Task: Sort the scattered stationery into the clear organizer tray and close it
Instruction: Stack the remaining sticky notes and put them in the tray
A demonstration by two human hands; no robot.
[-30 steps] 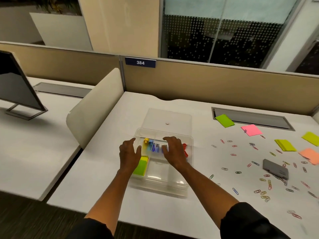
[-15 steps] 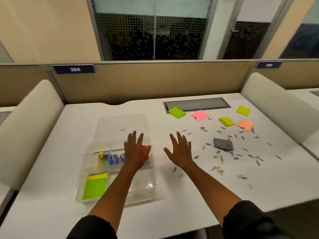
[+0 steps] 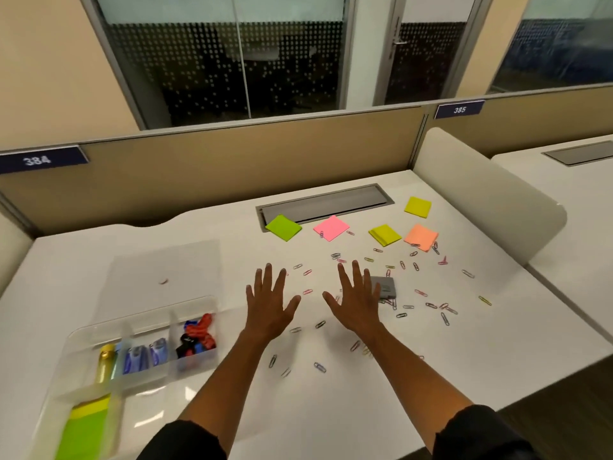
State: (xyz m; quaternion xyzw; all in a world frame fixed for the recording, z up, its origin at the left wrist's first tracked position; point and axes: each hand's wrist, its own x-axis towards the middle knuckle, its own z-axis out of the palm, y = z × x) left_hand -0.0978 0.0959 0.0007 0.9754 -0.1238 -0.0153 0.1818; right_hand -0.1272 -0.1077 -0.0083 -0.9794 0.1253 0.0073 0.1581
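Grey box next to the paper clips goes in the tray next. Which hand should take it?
Probably the right hand: its open fingers already lie beside the grey box. The left hand, also open and empty, is farther from it, nearer the organizer tray.

Both my arms stretched forward, dark sleeves pushed up near the elbows. My left hand (image 3: 269, 302) palm down, fingers straight and spread, thumb out toward the right. My right hand (image 3: 357, 298) same pose beside it (thumbs pointing at each other, not touching). Neither hand holds anything. Wrists straight, forearms roughly parallel.
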